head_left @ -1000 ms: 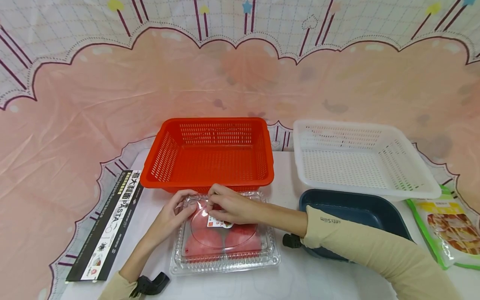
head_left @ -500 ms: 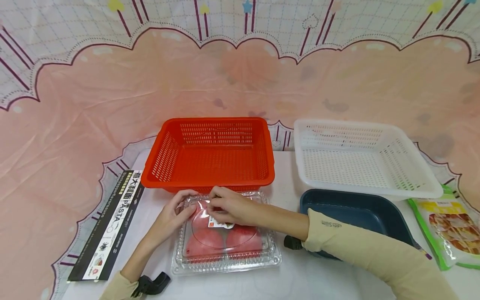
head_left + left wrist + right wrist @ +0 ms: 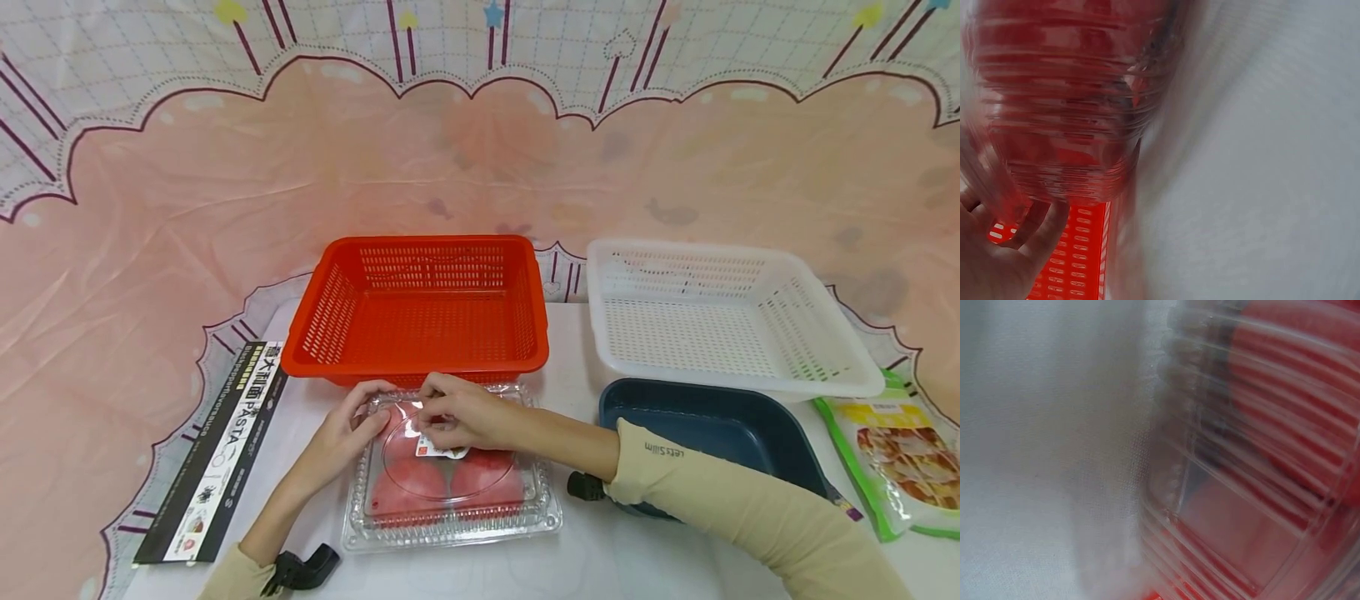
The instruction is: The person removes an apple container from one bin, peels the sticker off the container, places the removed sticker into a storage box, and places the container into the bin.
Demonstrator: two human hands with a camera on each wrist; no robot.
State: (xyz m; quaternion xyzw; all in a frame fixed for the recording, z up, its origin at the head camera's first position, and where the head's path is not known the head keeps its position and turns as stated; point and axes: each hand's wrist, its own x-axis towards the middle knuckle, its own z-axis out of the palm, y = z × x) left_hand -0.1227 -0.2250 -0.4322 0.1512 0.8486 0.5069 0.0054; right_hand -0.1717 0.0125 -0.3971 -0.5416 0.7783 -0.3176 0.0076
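A clear plastic clamshell box (image 3: 465,533) with large round red items (image 3: 408,479) inside sits on the white table in front of the red basket. My left hand (image 3: 341,437) grips its far left corner, thumb on the lid and fingers over the edge. In the left wrist view, the fingers (image 3: 1041,237) curl beside the ribbed side of the box. My right hand (image 3: 468,417) reaches across the lid, fingers curled and thumb down at a small white label (image 3: 435,448), which it pinches; the fingertips are partly hidden. The right wrist view shows the ribbed box wall (image 3: 1241,456), blurred, without the hand.
The red basket (image 3: 435,371) stands right behind the box. A white basket (image 3: 735,383) is at the back right, with a dark blue tub (image 3: 720,408) before it under the right sleeve. A black pasta box (image 3: 213,458) lies left, a green-edged food bag (image 3: 900,458) far right.
Both hands stay nearly in place on the box. The right fingers shift only slightly at the label, and the right sleeve has moved a little, baring more of the blue tub.
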